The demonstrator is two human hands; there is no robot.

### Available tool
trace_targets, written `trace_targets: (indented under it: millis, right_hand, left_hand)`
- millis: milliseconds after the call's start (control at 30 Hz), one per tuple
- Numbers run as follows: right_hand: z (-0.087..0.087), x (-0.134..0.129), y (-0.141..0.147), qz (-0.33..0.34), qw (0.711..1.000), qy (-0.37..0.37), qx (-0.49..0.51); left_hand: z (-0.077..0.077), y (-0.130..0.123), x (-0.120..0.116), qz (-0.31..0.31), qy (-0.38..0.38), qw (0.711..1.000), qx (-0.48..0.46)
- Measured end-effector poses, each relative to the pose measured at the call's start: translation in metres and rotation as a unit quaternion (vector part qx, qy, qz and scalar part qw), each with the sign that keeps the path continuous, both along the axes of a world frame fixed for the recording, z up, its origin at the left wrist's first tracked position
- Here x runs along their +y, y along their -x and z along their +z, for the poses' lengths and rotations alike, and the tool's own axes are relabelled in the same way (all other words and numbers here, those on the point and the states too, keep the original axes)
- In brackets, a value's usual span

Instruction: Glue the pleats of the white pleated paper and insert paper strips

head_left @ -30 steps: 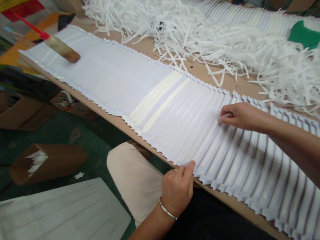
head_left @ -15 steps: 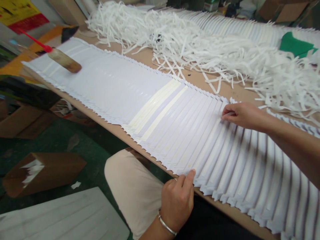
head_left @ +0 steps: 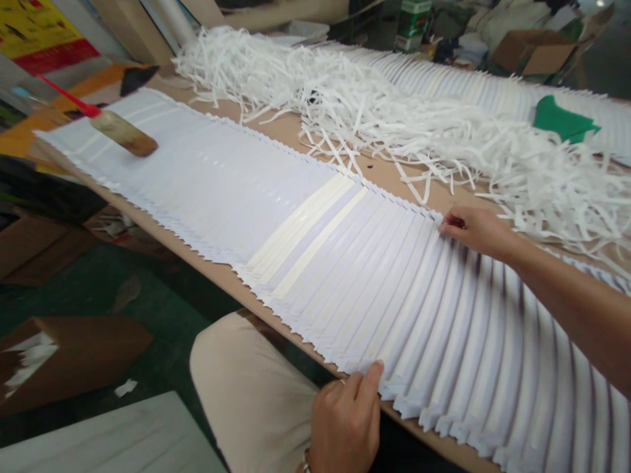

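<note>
A long row of overlapping white paper sheets [head_left: 207,190] with folded edges and pale strips lies across the table. At the row's near edge, my left hand [head_left: 348,420] is closed, its index fingertip on the edge of a sheet and its thumb hidden. My right hand [head_left: 476,230] pinches at the far end of a fold in the same row; the fingertips cover what they grip. Right of my hands the sheets stand up in rounded folds. A squeeze bottle [head_left: 123,133] with a red nozzle and brown contents lies on the row's far left part.
Behind the row is a big heap of white paper strips [head_left: 374,112], with a green scrap [head_left: 564,119] on it. Another row of sheets [head_left: 468,85] lies beyond. A cardboard box [head_left: 93,355] holding white scraps stands on the floor, left of my knee [head_left: 246,387].
The view has tilted up a little, so most things sit lower in the picture. My right hand has shifted slightly along the far edge; the left index finger stays at the near edge.
</note>
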State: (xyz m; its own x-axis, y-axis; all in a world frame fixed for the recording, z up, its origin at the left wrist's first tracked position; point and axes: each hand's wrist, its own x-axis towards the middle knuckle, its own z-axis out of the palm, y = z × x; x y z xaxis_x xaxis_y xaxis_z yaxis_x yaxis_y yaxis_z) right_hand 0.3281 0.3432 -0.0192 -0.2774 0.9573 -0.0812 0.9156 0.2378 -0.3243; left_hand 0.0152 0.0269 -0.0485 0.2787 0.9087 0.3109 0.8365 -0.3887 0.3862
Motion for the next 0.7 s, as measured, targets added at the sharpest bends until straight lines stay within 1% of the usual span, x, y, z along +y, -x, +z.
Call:
trace_targets:
  millis: [233, 300, 400, 467, 533, 600, 700]
  right_hand:
    - [-0.005, 0.0, 0.005, -0.008, 1.0, 0.005, -0.001]
    - [-0.006, 0.0, 0.003, -0.013, 1.0, -0.018, -0.017]
    - [-0.003, 0.006, -0.003, -0.025, 0.996, -0.079, -0.041]
    - [0.0, 0.015, -0.005, -0.02, 0.992, -0.117, -0.039]
    - [0.001, 0.028, -0.003, 0.007, 0.99, -0.14, -0.028]
    - [-0.001, 0.043, 0.003, 0.045, 0.988, -0.145, -0.028]
    - [-0.008, 0.066, 0.017, 0.06, 0.988, -0.133, -0.042]
  left_hand:
    - [0.0, 0.0, 0.003, -0.011, -0.005, 1.0, -0.015]
    - [0.0, 0.001, 0.003, -0.014, -0.005, 1.0, -0.024]
    - [-0.002, 0.002, 0.004, -0.014, -0.011, 0.999, -0.034]
    - [-0.006, 0.003, 0.005, -0.015, -0.028, 0.998, -0.046]
    - [-0.011, 0.005, 0.005, -0.019, -0.053, 0.996, -0.07]
    - [-0.016, 0.006, 0.005, -0.015, -0.078, 0.992, -0.098]
    - [-0.024, 0.008, 0.004, -0.001, -0.097, 0.985, -0.141]
